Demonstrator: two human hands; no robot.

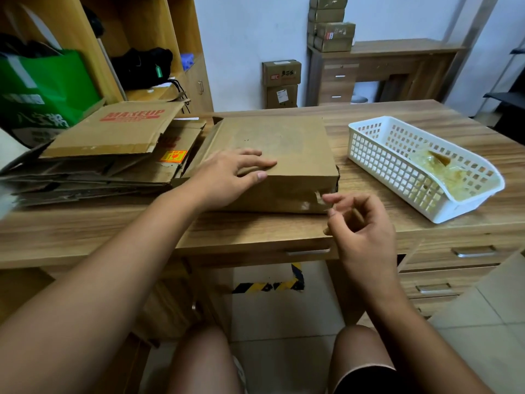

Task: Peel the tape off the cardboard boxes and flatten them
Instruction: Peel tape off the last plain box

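Head view: left hand lies flat atop the cardboard box on the desk, steadying it. Right hand curls beside torn tape at the box's near right corner; I cannot tell whether it pinches. Peeling is under way, I judge, and the next move needs a firm pinch.

Red "MAKEUP" is printed on the top flattened cardboard sheet.

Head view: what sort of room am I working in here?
Probably a small office or back room used for handling parcels: a wooden desk with drawers, a pile of flattened cartons on its left, and sealed boxes stacked on a far cabinet.
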